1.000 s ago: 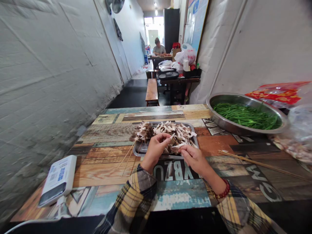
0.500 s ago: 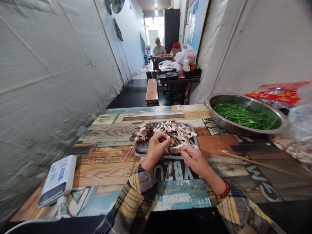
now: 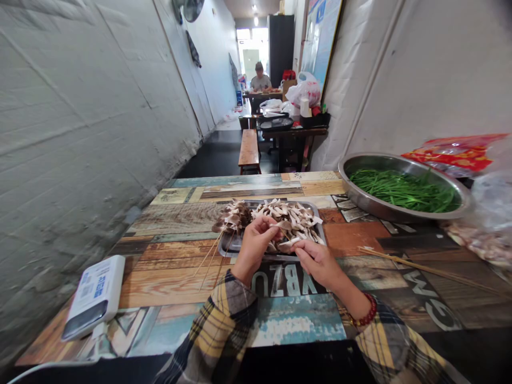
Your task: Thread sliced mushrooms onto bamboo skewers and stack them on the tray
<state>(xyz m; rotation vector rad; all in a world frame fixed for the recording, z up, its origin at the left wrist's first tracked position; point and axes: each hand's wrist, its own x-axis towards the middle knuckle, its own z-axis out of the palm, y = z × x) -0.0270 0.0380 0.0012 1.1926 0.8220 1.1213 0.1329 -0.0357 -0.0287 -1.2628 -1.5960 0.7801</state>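
A metal tray (image 3: 320, 228) holds a heap of torn oyster mushrooms (image 3: 302, 216). Over its near edge, my left hand (image 3: 258, 240) is closed in a pinch on a mushroom piece (image 3: 284, 226). My right hand (image 3: 316, 258) is pinched on another pale mushroom (image 3: 287, 246), close to the left fingertips. A thin stick seems to show between the two hands, mostly hidden by fingers and mushrooms. In the tray's left part lie mushrooms threaded on skewers (image 3: 234, 216), their bare sticks (image 3: 208, 261) reaching over the near rim onto the table.
Right of the tray lie loose bamboo skewers (image 3: 416, 265). Beyond them stands a steel basin (image 3: 404, 216) of green chives, beside plastic bags (image 3: 494, 197). A white power bank (image 3: 96, 296) with a cable is at the left. Farther back, a person (image 3: 261, 81) sits at another table.
A brownish mushroom piece now shows at my left fingertips, where a small pale tip showed before. Both hands have barely shifted.
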